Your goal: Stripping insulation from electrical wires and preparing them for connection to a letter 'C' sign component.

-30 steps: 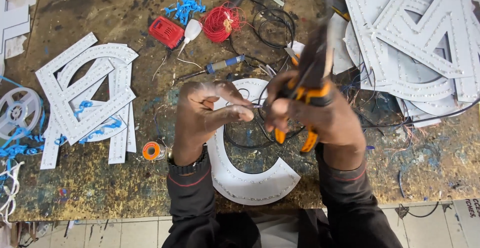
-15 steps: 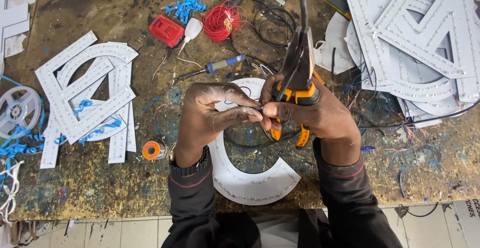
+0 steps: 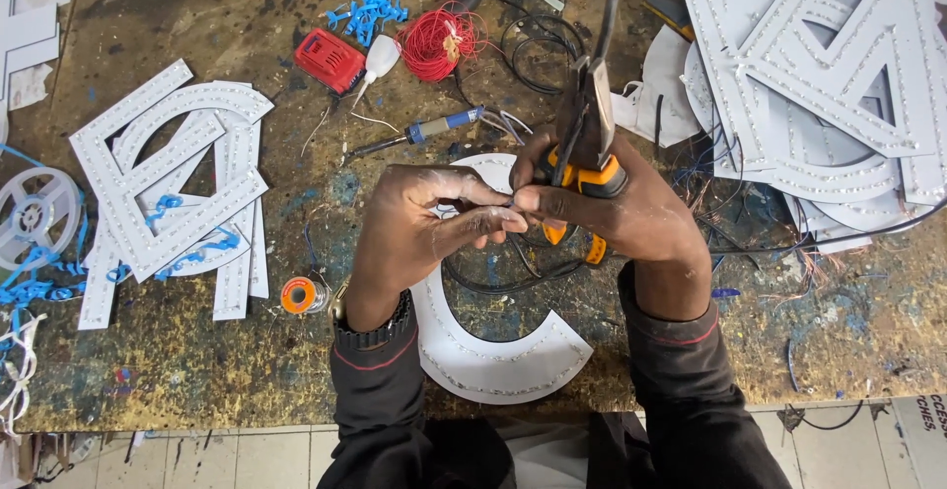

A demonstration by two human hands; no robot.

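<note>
Gripping orange-handled pliers [image 3: 590, 144], the right hand [image 3: 612, 208] is pressed fingertip to fingertip against the pinched left hand [image 3: 419, 227], above a white C-shaped letter [image 3: 493, 356] lying at six o'clock.

Pliers [image 3: 588, 124] swung upright; hands closed together, fingertips [image 3: 513, 215] meeting.

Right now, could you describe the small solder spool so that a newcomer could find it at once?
Start at the white C-shaped letter panel under the hands, then look just beyond the left hand. The solder spool lies on the stained workbench, the only small orange ring among white letters.
</note>
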